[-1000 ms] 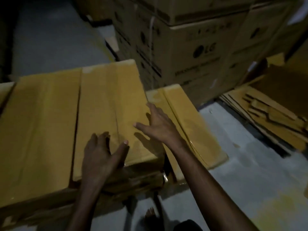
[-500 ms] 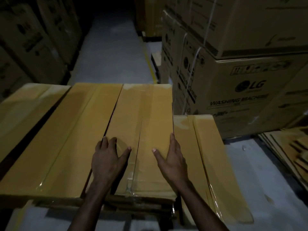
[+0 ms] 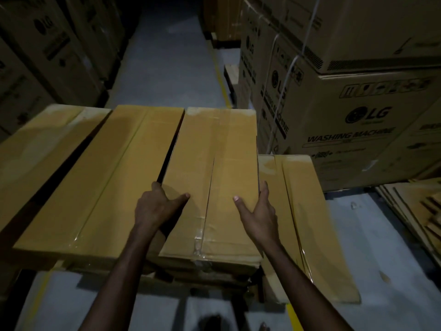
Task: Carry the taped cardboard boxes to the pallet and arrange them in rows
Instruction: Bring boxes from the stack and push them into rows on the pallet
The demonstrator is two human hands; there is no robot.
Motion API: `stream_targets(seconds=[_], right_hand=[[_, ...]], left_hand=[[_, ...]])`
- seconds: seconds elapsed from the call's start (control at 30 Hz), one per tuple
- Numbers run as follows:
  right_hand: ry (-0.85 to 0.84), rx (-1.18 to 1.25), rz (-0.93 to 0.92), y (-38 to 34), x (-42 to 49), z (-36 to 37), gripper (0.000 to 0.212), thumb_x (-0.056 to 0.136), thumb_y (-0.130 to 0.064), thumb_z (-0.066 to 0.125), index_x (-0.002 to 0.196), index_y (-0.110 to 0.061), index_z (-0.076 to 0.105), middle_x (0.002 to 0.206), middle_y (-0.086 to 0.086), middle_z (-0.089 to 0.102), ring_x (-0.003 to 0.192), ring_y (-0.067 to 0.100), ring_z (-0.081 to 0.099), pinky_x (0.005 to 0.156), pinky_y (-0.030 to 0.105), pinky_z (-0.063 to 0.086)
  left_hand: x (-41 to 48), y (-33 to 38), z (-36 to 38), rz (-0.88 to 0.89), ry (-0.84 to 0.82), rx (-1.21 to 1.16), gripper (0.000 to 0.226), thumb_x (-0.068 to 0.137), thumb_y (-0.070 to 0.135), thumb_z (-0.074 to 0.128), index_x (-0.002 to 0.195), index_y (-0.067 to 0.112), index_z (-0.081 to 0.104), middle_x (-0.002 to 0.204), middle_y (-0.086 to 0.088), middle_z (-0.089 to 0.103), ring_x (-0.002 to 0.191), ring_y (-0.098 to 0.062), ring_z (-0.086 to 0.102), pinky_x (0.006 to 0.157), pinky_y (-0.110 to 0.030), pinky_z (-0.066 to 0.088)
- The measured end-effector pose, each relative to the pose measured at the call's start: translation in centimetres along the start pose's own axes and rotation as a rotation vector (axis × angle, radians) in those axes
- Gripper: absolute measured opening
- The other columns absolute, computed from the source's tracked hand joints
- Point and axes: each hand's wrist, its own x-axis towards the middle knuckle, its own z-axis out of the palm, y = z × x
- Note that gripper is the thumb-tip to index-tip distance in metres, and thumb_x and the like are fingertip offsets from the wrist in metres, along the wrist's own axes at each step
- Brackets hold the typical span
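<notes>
Head view: long tan cardboard box w/ clear tape down its centre seam (image 3: pixel 214 168) lies flat, rightmost in the top row, beside two similar taped tan boxes (image 3: pixel 107 177) to its left. It's sealed; contents can't be seen. The near end sits over dark pallet wood (image 3: pixel 207 279). One more taped box (image 3: pixel 307 223) lies lower, just to the right.

Left hand (image 3: pixel 155 209) grips the box's left edge: fingers down in the gap btwn boxes, thumb on top. Right hand (image 3: pixel 260 211) grasps the right edge, thumb on top, fingers along the side. Big printed LG washing-machine cartons (image 3: pixel 358 130) stand behind on the right.
</notes>
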Motion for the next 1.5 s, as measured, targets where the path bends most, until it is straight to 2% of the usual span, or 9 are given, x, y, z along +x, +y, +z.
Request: stream_targets(seconds=[0.13, 0.43, 0.6, 0.7, 0.9, 1.07, 1.23, 1.4, 1.5], right_hand=[[-0.064, 0.188, 0.153, -0.3, 0.4, 0.1, 0.096, 0.082, -0.071, 0.071, 0.159, -0.032, 0.031, 0.153, 0.004, 0.050, 0.140, 0.030, 0.047, 0.107, 0.038, 0.045], [-0.161, 0.250, 0.162, -1.5, -0.1, -2.4, 0.109, 0.070, -0.063, 0.087, 0.160, -0.034, 0.032, 0.152, -0.005, 0.050, 0.140, 0.023, 0.047, 0.102, 0.032, 0.042], [-0.131, 0.335, 0.119, -1.7, -2.2, -4.9, 0.097, 0.063, -0.064, 0.091, 0.147, -0.042, 0.047, 0.130, -0.022, 0.061, 0.121, 0.007, 0.058, 0.105, 0.034, 0.051], [-0.067, 0.408, 0.093, -1.7, -4.2, -7.2, 0.069, 0.070, -0.052, 0.091, 0.127, -0.051, 0.052, 0.112, -0.030, 0.065, 0.109, -0.003, 0.063, 0.083, 0.016, 0.053], [0.072, 0.419, 0.059, 1.1, -7.1, -14.1, 0.104, 0.058, -0.071, 0.090, 0.148, -0.046, 0.045, 0.133, -0.017, 0.065, 0.123, 0.010, 0.061, 0.105, 0.044, 0.053], [0.236, 0.414, 0.106, 5.9, -12.6, -22.1, 0.094, 0.060, -0.068, 0.091, 0.142, -0.045, 0.051, 0.124, -0.017, 0.069, 0.115, 0.008, 0.065, 0.095, 0.038, 0.058], [0.417, 0.414, 0.139, 12.8, -21.3, -31.6, 0.103, 0.059, -0.067, 0.091, 0.148, -0.047, 0.043, 0.127, -0.014, 0.066, 0.113, 0.011, 0.065, 0.092, 0.041, 0.058], [0.576, 0.464, 0.166, 20.7, -31.8, -40.0, 0.105, 0.058, -0.064, 0.090, 0.150, -0.046, 0.043, 0.124, -0.019, 0.067, 0.111, 0.006, 0.066, 0.089, 0.033, 0.058], [0.687, 0.481, 0.198, 25.4, -38.8, -44.3, 0.096, 0.065, -0.056, 0.092, 0.149, -0.046, 0.046, 0.124, -0.021, 0.069, 0.110, 0.000, 0.067, 0.095, 0.032, 0.057]], left_hand=[[0.2, 0.8, -0.1, -0.045, -0.063, -0.137, 0.101, 0.089, 0.073, 0.061, 0.150, -0.001, 0.029, 0.140, -0.026, 0.055, 0.123, -0.042, 0.056, 0.090, -0.041, 0.047], [-1.8, 1.4, -0.1, -0.042, 0.125, -0.139, 0.097, 0.084, 0.081, 0.057, 0.144, 0.007, 0.040, 0.131, -0.019, 0.062, 0.113, -0.041, 0.062, 0.088, -0.044, 0.050], [-3.7, 3.2, -3.1, 0.063, 0.130, -0.297, 0.101, 0.081, 0.081, 0.063, 0.145, 0.008, 0.037, 0.139, -0.019, 0.054, 0.120, -0.041, 0.056, 0.098, -0.051, 0.050], [-5.4, 4.7, -4.7, 0.150, 0.089, -0.379, 0.099, 0.079, 0.077, 0.067, 0.146, 0.012, 0.033, 0.144, -0.017, 0.050, 0.125, -0.039, 0.053, 0.100, -0.050, 0.049], [-10.1, 9.5, -4.3, 0.313, -0.046, -0.478, 0.089, 0.073, 0.080, 0.072, 0.134, 0.027, 0.035, 0.135, 0.002, 0.056, 0.115, -0.026, 0.059, 0.095, -0.046, 0.051], [-17.6, 16.1, -0.2, 0.453, -0.028, -0.416, 0.081, 0.073, 0.079, 0.070, 0.124, 0.026, 0.038, 0.099, 0.012, 0.053, 0.095, -0.025, 0.059, 0.076, -0.040, 0.049], [-27.5, 22.8, 5.3, 0.605, -0.145, -0.390, 0.094, 0.076, 0.079, 0.068, 0.143, 0.021, 0.038, 0.130, -0.008, 0.062, 0.116, -0.036, 0.061, 0.090, -0.042, 0.049], [-39.4, 27.9, 11.7, 0.774, -0.279, -0.364, 0.094, 0.077, 0.080, 0.065, 0.149, 0.024, 0.039, 0.136, -0.003, 0.061, 0.120, -0.034, 0.059, 0.084, -0.036, 0.042], [-46.9, 30.5, 15.7, 0.899, -0.354, -0.354, 0.094, 0.077, 0.083, 0.063, 0.151, 0.029, 0.041, 0.144, 0.000, 0.059, 0.129, -0.034, 0.055, 0.094, -0.041, 0.046]])
